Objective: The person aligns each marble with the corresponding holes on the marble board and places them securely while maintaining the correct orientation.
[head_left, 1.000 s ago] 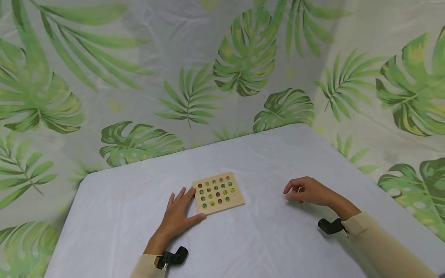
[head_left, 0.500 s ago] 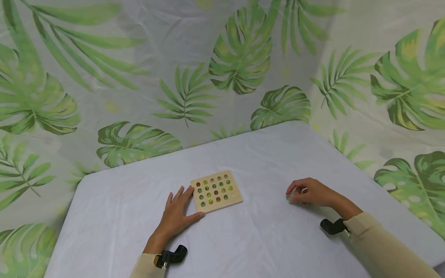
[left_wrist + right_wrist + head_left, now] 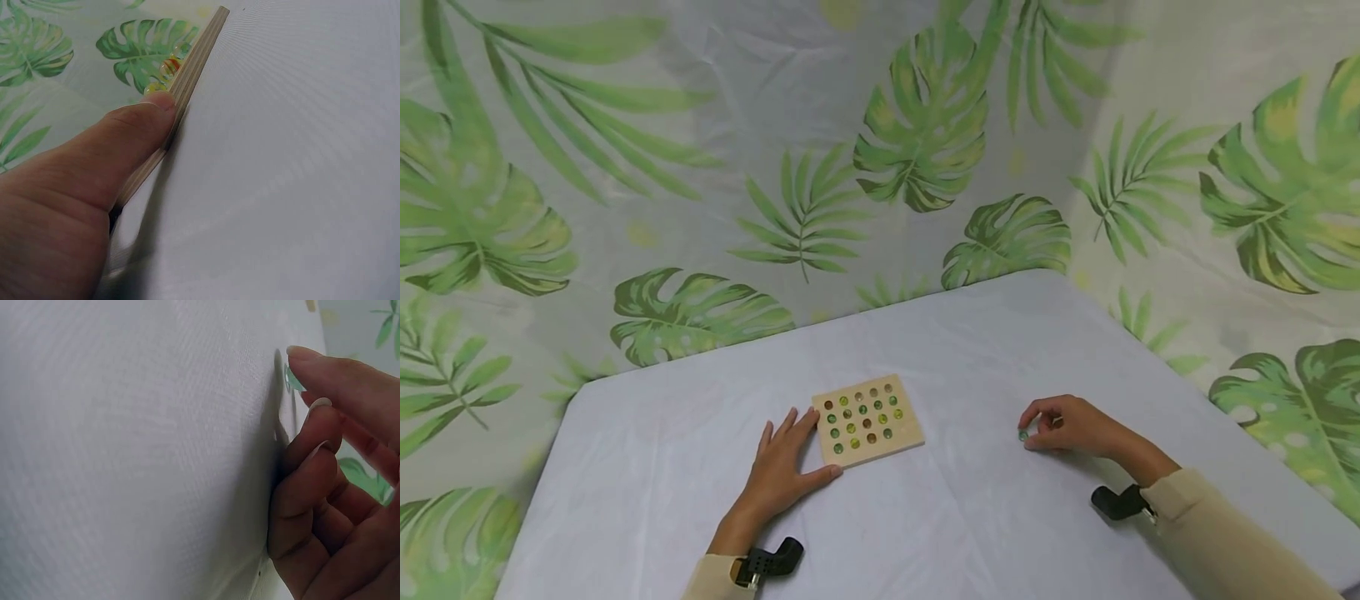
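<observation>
A light wooden board (image 3: 908, 432) lies on the white cloth, with rows of glass marbles, green, yellow and brownish, in its round hollows. My left hand (image 3: 777, 472) rests spread at the board's left side, the thumb straight against the near corner and the index finger by the left edge. In the left wrist view the thumb (image 3: 119, 140) touches the edge of the board (image 3: 199, 59), below a few marbles (image 3: 169, 68). Well to the right, my right hand (image 3: 1070, 429) pinches a green glass marble (image 3: 1022, 435) between thumb and index finger, low over the cloth; its other fingers are curled.
White cloth (image 3: 955, 517) covers the table and spans the space between the two hands. Leaf-printed fabric (image 3: 820, 167) hangs behind and on the right, right at the table's edges. Each wrist carries a small black camera (image 3: 1118, 502).
The right fingertips have closed around the green marble, which shows more clearly now than a second ago. The left hand and board keep their place; the head view has shifted slightly.
</observation>
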A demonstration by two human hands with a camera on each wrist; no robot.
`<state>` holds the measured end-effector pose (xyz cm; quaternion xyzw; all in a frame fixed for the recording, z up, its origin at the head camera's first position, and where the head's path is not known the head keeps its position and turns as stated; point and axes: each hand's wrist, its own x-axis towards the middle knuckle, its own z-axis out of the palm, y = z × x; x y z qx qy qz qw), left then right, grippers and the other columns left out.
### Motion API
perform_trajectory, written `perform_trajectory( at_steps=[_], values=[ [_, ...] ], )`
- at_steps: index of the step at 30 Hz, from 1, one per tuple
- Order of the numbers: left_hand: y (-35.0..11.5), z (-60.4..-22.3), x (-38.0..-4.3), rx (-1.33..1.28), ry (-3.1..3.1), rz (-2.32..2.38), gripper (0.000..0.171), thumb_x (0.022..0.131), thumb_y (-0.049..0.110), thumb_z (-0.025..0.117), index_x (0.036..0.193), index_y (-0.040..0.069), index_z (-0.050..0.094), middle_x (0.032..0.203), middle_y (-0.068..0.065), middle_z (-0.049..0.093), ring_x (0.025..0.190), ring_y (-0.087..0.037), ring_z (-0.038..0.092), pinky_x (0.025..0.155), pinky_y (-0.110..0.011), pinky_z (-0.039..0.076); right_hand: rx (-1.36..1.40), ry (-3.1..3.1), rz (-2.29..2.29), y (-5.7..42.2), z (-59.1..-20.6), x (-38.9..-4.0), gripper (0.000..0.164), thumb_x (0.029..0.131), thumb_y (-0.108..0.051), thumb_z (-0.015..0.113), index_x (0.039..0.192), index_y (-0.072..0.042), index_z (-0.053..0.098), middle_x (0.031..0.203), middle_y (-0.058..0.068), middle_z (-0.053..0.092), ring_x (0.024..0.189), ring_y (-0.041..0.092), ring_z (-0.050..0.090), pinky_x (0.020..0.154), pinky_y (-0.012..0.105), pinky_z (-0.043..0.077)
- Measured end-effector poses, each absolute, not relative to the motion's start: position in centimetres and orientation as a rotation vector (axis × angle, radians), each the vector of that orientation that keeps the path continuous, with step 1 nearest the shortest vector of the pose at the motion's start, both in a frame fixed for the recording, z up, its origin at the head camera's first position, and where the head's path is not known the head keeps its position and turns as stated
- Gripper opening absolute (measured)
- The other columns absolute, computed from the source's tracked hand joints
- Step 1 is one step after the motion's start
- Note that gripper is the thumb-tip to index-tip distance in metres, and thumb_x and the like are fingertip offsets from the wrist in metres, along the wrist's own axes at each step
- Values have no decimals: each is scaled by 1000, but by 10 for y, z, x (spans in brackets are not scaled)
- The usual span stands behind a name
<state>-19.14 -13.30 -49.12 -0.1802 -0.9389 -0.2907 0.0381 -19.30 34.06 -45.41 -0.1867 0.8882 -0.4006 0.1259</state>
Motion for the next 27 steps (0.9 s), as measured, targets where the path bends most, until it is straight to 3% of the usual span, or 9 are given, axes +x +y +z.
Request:
perform_trajectory(
  at_steps=[27],
  values=[
    [-135,-493,-193,-556,-2877,-882,98,75,66,70,151,15,34,154,-4,35,146,-28,19,119,-50,0,-530,2588,-1135,333,-453,-194,17,83,-24,76,95,-13,70,61,-1,53,50,8,47,49,22,42]
  ],
)
